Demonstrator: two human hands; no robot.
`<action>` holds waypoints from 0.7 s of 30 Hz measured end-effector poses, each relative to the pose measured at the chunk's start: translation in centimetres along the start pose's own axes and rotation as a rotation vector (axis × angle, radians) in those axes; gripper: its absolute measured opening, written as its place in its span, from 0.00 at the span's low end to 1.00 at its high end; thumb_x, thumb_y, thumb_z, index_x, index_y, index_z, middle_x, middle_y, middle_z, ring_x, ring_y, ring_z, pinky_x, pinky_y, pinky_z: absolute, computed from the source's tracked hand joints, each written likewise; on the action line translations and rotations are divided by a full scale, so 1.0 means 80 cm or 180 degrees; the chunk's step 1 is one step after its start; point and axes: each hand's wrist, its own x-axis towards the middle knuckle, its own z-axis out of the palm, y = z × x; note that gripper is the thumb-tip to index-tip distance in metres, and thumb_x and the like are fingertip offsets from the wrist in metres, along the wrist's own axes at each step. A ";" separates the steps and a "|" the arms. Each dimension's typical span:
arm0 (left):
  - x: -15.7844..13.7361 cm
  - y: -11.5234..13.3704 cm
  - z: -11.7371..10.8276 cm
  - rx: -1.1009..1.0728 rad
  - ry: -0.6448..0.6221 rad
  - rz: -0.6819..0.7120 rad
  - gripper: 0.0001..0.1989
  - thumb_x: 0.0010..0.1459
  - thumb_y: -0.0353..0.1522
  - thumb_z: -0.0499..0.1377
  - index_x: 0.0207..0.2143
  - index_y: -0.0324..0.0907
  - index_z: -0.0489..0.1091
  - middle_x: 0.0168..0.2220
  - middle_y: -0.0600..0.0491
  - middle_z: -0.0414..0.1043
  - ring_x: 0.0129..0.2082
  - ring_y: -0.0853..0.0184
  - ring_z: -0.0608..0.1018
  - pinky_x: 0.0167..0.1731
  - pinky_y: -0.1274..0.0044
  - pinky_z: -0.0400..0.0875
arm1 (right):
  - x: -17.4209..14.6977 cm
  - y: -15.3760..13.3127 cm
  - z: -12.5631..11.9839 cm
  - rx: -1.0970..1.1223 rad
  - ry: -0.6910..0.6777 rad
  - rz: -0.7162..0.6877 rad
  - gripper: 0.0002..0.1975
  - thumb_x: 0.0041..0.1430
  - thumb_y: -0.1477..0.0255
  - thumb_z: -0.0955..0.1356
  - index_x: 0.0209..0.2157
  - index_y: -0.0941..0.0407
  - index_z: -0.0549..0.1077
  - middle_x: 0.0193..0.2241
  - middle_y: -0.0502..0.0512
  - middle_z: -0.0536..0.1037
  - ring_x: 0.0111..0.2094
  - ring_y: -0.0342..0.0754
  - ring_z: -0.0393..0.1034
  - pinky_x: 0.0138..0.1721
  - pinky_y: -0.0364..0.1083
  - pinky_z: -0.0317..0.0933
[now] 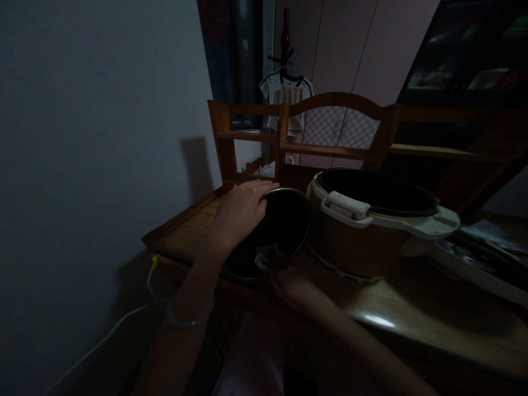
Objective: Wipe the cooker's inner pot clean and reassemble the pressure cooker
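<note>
A dark, round inner pot (289,220) with a thin shiny rim stands tilted on the wooden desk, its mouth turned towards me. My left hand (243,212) grips its upper left rim, thumb inside and fingers over the outside. Low in the pot's mouth, my right hand (286,280) is closed around a crumpled pale cloth or tissue (266,256), pressed near the inner wall. The dim light hides most of the right fingers. Just right of the pot sits a rice cooker body (363,247) with a white handle and an open, dark top.
The wooden desk (388,308) has a raised shelf frame (330,102) along its back. A detached cooker lid (482,269) lies at the right. A white cable (124,319) hangs off the left edge by the wall. Clothes (289,91) hang on a stand behind.
</note>
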 end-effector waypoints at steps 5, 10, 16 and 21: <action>0.000 -0.002 0.002 -0.0019 0.0017 -0.0016 0.24 0.60 0.26 0.49 0.57 0.49 0.68 0.58 0.56 0.68 0.60 0.63 0.68 0.62 0.61 0.60 | 0.000 0.014 0.001 -0.0245 -0.0073 0.0336 0.18 0.69 0.69 0.58 0.53 0.51 0.74 0.44 0.59 0.79 0.42 0.53 0.75 0.45 0.52 0.68; 0.001 -0.001 0.000 0.0014 -0.0023 -0.0046 0.24 0.60 0.25 0.49 0.57 0.50 0.68 0.58 0.56 0.68 0.60 0.63 0.68 0.62 0.61 0.60 | 0.013 0.033 -0.002 -0.0386 0.0261 0.0490 0.18 0.64 0.73 0.63 0.54 0.60 0.72 0.54 0.63 0.73 0.57 0.57 0.64 0.57 0.54 0.60; 0.001 -0.002 0.000 0.0033 -0.0025 -0.0022 0.24 0.61 0.26 0.49 0.57 0.50 0.68 0.58 0.55 0.68 0.59 0.61 0.68 0.61 0.59 0.61 | 0.020 0.046 -0.002 -0.0581 0.0445 0.0513 0.24 0.60 0.80 0.66 0.58 0.67 0.67 0.60 0.69 0.65 0.62 0.59 0.57 0.64 0.54 0.51; 0.000 -0.002 0.001 0.0036 0.0009 -0.0042 0.23 0.61 0.26 0.49 0.56 0.50 0.68 0.58 0.56 0.68 0.59 0.62 0.69 0.62 0.60 0.61 | 0.018 0.045 0.000 -0.0422 0.0537 0.0560 0.24 0.63 0.77 0.64 0.60 0.66 0.64 0.61 0.67 0.64 0.63 0.57 0.56 0.64 0.54 0.50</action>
